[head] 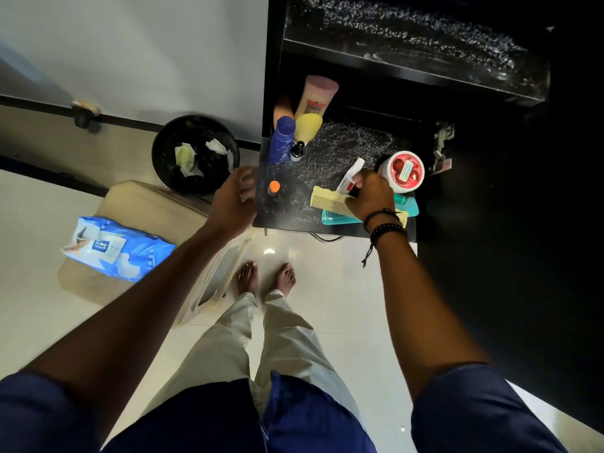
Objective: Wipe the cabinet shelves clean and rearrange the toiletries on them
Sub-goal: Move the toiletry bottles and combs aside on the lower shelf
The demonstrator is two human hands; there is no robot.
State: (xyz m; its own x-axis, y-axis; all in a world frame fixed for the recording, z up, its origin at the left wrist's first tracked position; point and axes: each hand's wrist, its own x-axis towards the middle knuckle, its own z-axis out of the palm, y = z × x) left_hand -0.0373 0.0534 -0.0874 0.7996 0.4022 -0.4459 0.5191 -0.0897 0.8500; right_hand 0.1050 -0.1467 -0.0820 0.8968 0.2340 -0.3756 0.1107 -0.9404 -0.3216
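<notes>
Head view: my right hand [371, 196] pinches white tube [350, 176] over yellow comb [327, 200] on lower shelf [294, 207], likely regrouping toiletries at right; left hand [233, 199] loosely curled at shelf edge, empty, probably bracing; bottles [282, 138] clustered back-left.

4 big btls: pink btl [316, 96], orange btl [281, 107], yellow btl [307, 125], blue btl [281, 140]. 2 small: black-cap btl [296, 152], orange-cap btl [274, 187]. 2 combs: yellow comb [327, 199], teal comb [336, 219]. 1 tub [405, 171], 1 tube [349, 176], 1 bin [163, 152], 1 wipes pack [114, 248].

blue wipes pack [117, 248] labelled "mee mee", other product labels too blurred to read
</notes>
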